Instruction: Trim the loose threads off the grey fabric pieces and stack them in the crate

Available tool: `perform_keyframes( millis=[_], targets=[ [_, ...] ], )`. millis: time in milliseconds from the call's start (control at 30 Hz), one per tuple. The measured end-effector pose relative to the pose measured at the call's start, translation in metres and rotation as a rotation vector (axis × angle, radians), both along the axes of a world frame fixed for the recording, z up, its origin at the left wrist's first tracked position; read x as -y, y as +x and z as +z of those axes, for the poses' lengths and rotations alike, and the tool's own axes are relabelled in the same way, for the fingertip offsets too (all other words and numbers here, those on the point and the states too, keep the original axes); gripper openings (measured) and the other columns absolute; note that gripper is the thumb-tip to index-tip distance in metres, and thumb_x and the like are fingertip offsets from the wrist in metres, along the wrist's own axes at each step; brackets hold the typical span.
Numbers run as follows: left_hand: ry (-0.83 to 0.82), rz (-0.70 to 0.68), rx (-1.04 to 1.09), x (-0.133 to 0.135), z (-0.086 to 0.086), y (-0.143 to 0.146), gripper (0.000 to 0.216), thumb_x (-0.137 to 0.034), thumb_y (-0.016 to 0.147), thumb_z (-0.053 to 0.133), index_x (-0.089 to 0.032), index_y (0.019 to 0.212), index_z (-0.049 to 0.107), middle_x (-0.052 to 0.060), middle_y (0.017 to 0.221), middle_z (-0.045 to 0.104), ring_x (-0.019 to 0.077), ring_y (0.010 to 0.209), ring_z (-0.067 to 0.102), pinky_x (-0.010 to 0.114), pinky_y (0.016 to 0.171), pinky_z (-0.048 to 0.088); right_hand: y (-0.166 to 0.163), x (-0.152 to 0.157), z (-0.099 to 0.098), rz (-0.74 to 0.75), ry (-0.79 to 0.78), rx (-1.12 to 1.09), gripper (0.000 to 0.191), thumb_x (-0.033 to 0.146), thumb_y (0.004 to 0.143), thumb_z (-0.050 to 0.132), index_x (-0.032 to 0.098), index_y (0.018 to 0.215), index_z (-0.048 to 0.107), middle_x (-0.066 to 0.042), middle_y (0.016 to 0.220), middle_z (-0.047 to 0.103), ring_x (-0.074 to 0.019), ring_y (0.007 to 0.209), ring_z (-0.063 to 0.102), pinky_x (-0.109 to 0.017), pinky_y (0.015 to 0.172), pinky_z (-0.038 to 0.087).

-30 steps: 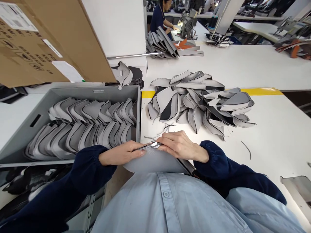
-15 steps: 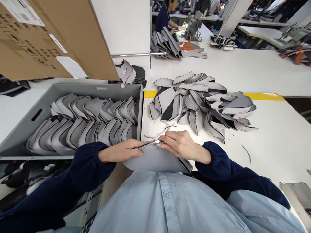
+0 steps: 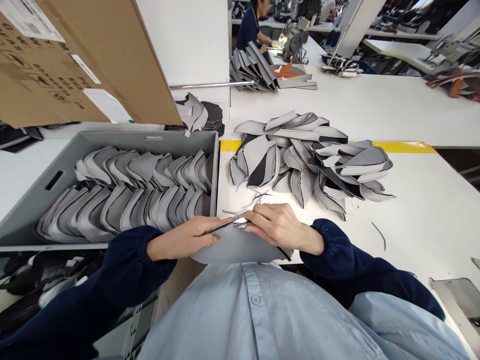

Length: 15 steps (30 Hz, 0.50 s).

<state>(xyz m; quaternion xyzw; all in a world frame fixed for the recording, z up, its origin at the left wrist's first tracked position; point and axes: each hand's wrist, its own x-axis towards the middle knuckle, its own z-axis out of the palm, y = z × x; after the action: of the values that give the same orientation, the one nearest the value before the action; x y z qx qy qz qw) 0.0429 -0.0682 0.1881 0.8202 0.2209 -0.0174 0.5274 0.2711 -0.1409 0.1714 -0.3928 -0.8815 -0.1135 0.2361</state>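
Note:
Both my hands hold one grey fabric piece [image 3: 240,247] at the table's near edge, against my shirt. My left hand [image 3: 189,236] pinches its upper edge from the left. My right hand [image 3: 277,225] is closed on the same edge from the right, fingertips almost meeting the left ones. Just beyond my hands lies a loose pile of grey and black cut pieces [image 3: 307,157] on the white table [image 3: 420,200]. To the left, a grey crate [image 3: 180,137] holds two neat rows of the same pieces, standing on edge.
A tilted cardboard box [image 3: 75,55] hangs over the crate's far side. Thin trimmed strips [image 3: 378,234] lie on the table. Another stack of pieces [image 3: 251,67] and a sewing machine [image 3: 292,37] stand further back, where another person [image 3: 253,27] sits. A metal plate [image 3: 457,295] shows at right.
My hands have stayed on the grey piece, shifting only slightly along its upper edge. The view has moved a little.

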Motion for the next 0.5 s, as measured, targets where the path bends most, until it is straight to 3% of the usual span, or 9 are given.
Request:
perform_keyframes(
  millis=[100, 233, 400, 500],
  targets=[
    [0.052, -0.011, -0.037, 0.0026, -0.0007, -0.0006, 0.054, -0.020, 0.082, 0.040, -0.020, 0.135, 0.044, 0.003, 0.131, 0.054, 0.0197, 0.115, 0.051, 0.025, 0.098, 0.035, -0.0025, 0.0005, -0.0020, 0.033, 0.045, -0.001, 0.028, 0.032, 0.096, 0.038, 0.012, 0.095, 0.057, 0.000, 0.068, 0.056, -0.0106, 0.056, 0.049, -0.025, 0.048, 0.029],
    [-0.005, -0.013, -0.021, 0.0037, -0.0021, 0.0000, 0.053, -0.019, 0.080, 0.042, -0.018, 0.132, 0.048, 0.003, 0.125, 0.058, 0.0204, 0.110, 0.053, 0.025, 0.094, 0.038, -0.0061, -0.0014, -0.0036, 0.063, 0.087, 0.007, 0.026, 0.033, 0.096, 0.039, 0.012, 0.097, 0.056, 0.000, 0.069, 0.056, -0.0109, 0.056, 0.048, -0.026, 0.049, 0.030],
    [-0.237, -0.006, -0.035, 0.0009, -0.0010, 0.0040, 0.050, -0.022, 0.077, 0.044, -0.016, 0.126, 0.055, 0.002, 0.102, 0.066, 0.0182, 0.085, 0.058, 0.023, 0.075, 0.043, -0.0069, -0.0057, -0.0049, 0.100, 0.081, 0.019, 0.030, 0.036, 0.096, 0.037, 0.013, 0.100, 0.055, 0.000, 0.069, 0.056, -0.0107, 0.056, 0.049, -0.026, 0.048, 0.030],
    [-0.369, 0.031, -0.064, -0.0011, 0.0002, 0.0047, 0.053, -0.022, 0.072, 0.046, -0.018, 0.124, 0.057, 0.000, 0.104, 0.065, 0.0179, 0.086, 0.056, 0.022, 0.074, 0.042, -0.0047, -0.0076, -0.0058, 0.133, 0.080, -0.004, 0.028, 0.035, 0.096, 0.039, 0.013, 0.098, 0.056, 0.001, 0.067, 0.056, -0.0101, 0.054, 0.048, -0.026, 0.047, 0.028]
  ],
)
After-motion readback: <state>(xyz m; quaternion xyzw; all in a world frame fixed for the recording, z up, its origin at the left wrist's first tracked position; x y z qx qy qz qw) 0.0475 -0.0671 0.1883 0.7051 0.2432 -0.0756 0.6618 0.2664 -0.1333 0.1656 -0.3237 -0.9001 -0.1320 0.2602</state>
